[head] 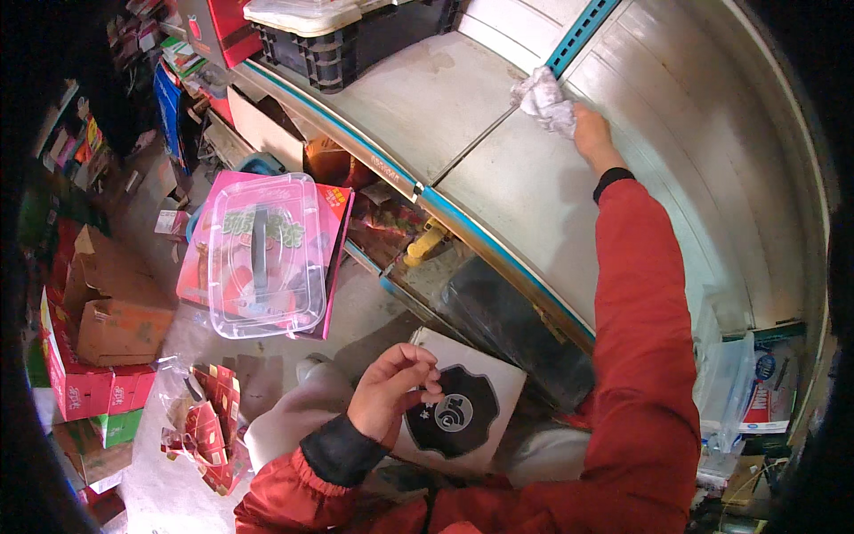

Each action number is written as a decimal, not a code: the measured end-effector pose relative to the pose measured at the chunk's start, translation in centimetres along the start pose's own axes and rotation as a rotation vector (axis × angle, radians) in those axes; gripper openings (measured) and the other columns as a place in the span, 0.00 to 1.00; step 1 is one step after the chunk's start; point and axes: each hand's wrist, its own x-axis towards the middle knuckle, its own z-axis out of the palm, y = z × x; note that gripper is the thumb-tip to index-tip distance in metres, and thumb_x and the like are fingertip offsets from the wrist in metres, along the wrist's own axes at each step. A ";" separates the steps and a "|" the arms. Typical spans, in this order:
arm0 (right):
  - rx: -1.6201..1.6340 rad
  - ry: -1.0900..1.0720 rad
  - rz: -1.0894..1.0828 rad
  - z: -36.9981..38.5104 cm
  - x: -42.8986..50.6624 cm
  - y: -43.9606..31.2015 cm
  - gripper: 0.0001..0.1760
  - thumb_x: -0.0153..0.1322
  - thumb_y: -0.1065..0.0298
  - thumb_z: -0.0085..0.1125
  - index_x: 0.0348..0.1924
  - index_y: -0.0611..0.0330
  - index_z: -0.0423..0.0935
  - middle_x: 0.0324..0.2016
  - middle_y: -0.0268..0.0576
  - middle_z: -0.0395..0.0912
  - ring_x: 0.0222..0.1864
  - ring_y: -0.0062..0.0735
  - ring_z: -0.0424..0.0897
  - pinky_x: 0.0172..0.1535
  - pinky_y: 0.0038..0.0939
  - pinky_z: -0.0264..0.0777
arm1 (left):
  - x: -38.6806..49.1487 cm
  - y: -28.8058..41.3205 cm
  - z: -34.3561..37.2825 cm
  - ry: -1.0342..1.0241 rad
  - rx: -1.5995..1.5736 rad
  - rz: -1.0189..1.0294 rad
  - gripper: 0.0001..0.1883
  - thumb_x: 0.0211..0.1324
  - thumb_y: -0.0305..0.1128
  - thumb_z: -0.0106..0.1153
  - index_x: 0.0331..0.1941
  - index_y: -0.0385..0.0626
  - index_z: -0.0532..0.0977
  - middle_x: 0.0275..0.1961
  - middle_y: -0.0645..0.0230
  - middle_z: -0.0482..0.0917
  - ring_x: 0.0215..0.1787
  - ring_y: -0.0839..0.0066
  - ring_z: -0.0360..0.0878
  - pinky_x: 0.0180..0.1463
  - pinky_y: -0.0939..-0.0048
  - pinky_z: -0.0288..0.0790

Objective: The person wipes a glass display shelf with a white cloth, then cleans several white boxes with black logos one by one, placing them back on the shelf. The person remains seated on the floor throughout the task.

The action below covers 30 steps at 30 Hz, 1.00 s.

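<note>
My right hand [595,133] grips a crumpled whitish cloth [548,101], its arm stretched far over a metal shelf board [527,193]. The cloth touches the back of the shelf, at the foot of a teal slotted upright [580,37]. Dull smudges mark the pale board, and a seam divides it from the neighbouring board [413,100]. My left hand [393,394] hovers near my lap with its fingers curled in, and I see nothing in it. Just beyond it lies a white box [497,394] with a black emblem.
A black crate [347,53] with a whitish lid stands on the shelf's far left. On the left, a clear plastic lid [227,280] rests on a pink box [193,267]. Cardboard cartons [123,327] and torn red packaging [217,427] litter the floor. Below the shelf sits a black-wrapped bundle [514,327].
</note>
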 end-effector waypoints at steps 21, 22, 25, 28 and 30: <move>0.593 -0.032 -0.246 -7.0 -12.6 -16.0 0.10 0.55 0.78 0.55 0.30 0.56 0.76 0.27 0.51 0.78 0.33 0.51 0.77 0.38 0.41 0.71 | 2.5 -1.1 -1.6 -0.044 -0.004 0.111 0.04 0.55 0.29 0.49 0.35 0.44 0.70 0.30 0.69 0.74 0.28 0.75 0.73 0.36 0.68 0.70; 0.597 -0.013 -0.245 -7.1 -12.9 -16.2 0.11 0.55 0.77 0.56 0.31 0.56 0.77 0.28 0.51 0.78 0.34 0.51 0.77 0.39 0.41 0.71 | 2.6 -1.0 -1.6 -0.040 0.005 0.116 0.04 0.55 0.29 0.49 0.34 0.44 0.70 0.29 0.69 0.73 0.28 0.76 0.72 0.37 0.69 0.70; 0.579 -0.022 -0.220 -7.8 -13.8 -16.2 0.12 0.55 0.77 0.56 0.33 0.56 0.77 0.28 0.52 0.78 0.34 0.52 0.77 0.39 0.41 0.71 | 2.5 -0.6 -1.7 -0.021 0.031 0.140 0.04 0.55 0.29 0.48 0.35 0.44 0.69 0.30 0.69 0.72 0.30 0.76 0.71 0.37 0.69 0.70; 0.547 -0.077 -0.172 -8.7 -14.9 -16.2 0.13 0.56 0.77 0.56 0.34 0.56 0.77 0.30 0.54 0.77 0.35 0.53 0.77 0.39 0.41 0.71 | 2.1 0.0 -1.6 0.017 0.047 0.144 0.05 0.54 0.29 0.48 0.35 0.44 0.69 0.31 0.70 0.71 0.30 0.76 0.71 0.38 0.70 0.70; 0.516 -0.067 -0.196 -9.3 -15.5 -16.0 0.13 0.57 0.75 0.57 0.35 0.57 0.77 0.29 0.54 0.77 0.34 0.53 0.77 0.38 0.42 0.71 | 1.8 0.2 -1.5 0.047 0.024 0.156 0.04 0.53 0.27 0.49 0.34 0.45 0.68 0.28 0.70 0.72 0.27 0.77 0.72 0.34 0.70 0.72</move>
